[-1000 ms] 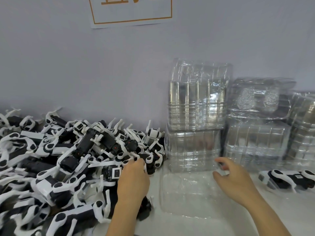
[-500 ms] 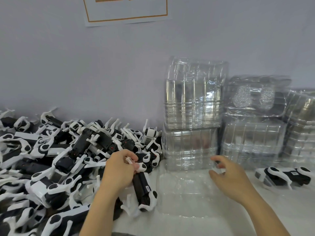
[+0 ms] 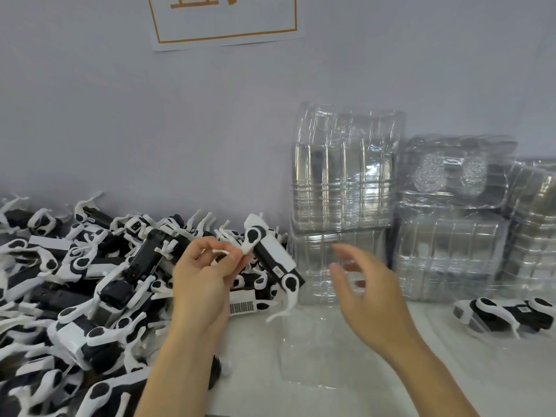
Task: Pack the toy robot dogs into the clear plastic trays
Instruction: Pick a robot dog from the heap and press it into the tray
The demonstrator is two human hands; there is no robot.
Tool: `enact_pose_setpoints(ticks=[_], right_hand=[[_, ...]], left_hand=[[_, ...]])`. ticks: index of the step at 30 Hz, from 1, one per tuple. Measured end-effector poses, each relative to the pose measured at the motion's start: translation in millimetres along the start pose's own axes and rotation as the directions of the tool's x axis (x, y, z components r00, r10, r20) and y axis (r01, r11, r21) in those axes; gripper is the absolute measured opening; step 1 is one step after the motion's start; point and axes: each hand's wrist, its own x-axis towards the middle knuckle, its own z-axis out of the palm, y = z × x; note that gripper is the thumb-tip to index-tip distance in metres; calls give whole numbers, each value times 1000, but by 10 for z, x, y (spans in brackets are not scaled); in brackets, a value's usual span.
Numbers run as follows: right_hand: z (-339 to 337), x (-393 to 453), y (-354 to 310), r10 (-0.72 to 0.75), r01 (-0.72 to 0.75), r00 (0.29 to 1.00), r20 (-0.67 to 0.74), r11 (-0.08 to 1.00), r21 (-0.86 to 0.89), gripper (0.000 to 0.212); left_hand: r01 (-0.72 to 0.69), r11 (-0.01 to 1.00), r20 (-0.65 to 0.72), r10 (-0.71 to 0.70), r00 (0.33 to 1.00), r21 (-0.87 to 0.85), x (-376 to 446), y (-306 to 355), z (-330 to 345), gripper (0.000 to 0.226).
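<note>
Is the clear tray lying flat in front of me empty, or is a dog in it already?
Empty. The flat clear tray shows only table through it; the toy dog is in the air, pinched by the left hand.

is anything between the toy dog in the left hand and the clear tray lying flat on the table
Nothing visible rests in the tray. The toy dog hangs up and left of it; the right hand, open, hovers over its far edge.

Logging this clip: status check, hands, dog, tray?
Left hand pinches toy robot dog by a leg, aloft. Right hand open, blurred, holding nothing. Clear tray flat on table, empty. Nothing blocking.
</note>
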Motion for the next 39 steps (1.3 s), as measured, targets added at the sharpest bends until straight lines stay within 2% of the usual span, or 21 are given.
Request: enact_pose_setpoints(ticks=[2, 3, 5, 8, 10, 13, 15, 19, 22, 24, 26, 29, 32, 36, 39], right_hand=[[120, -36, -131, -34, 24, 994, 105, 995, 97, 62], [164, -44, -170, -58, 40, 990, 129, 990, 138, 62], [202, -34, -184, -109, 93, 991, 72, 976, 195, 50], [141, 5, -89, -112, 122, 991, -69, 979, 160, 53], [78, 33, -10, -88, 100, 992, -94, 987, 129, 53], [15, 72, 92, -76, 82, 994, -76, 993, 84, 49], [-11, 88, 125, -81, 84, 995, -57, 995, 50, 48], [-33, 102, 134, -139, 139, 990, 3, 990, 38, 53], [-17, 98, 146, -166, 164, 985, 37, 985, 50, 61], [-13, 94, 151, -167, 166, 985, 44, 986, 25, 59], [-21, 87, 130, -182, 186, 982, 54, 979, -80, 54], [-44, 80, 61, -256, 259, 965, 53, 913, -314, 51], [-68, 96, 39, -263, 270, 963, 61, 919, -289, 40], [-157, 125, 121, -170, 179, 984, 60, 957, -230, 42], [-180, 154, 168, -104, 127, 990, 94, 950, -285, 42]], left_hand=[[5, 997, 47, -1, 999, -73, -47, -60, 109, 30], [20, 994, 85, -11, 996, -108, -76, -91, 163, 28], [69, 982, 170, -38, 985, -176, -136, -148, 266, 25], [121, 973, 223, -76, 972, -194, -186, -235, 356, 25], [108, 989, 214, -85, 973, -102, -179, -275, 345, 25], [38, 990, 210, -67, 975, 137, -135, -293, 270, 31], [5, 978, 213, -50, 976, 210, -126, -295, 246, 34], [-20, 972, 268, -45, 962, 233, -163, -281, 286, 38], [-53, 957, 325, -44, 945, 284, -213, -259, 322, 20], [-87, 950, 307, -10, 952, 299, -228, -259, 344, 17], [-97, 959, 291, 16, 957, 266, -235, -269, 372, 17], [-134, 953, 286, 53, 957, 271, -254, -335, 430, 18], [-152, 949, 297, 67, 953, 276, -264, -413, 458, 17], [-176, 894, 268, 66, 961, 412, -195, -535, 336, 11], [-147, 765, 236, -7, 972, 627, -179, -715, 176, 24]])
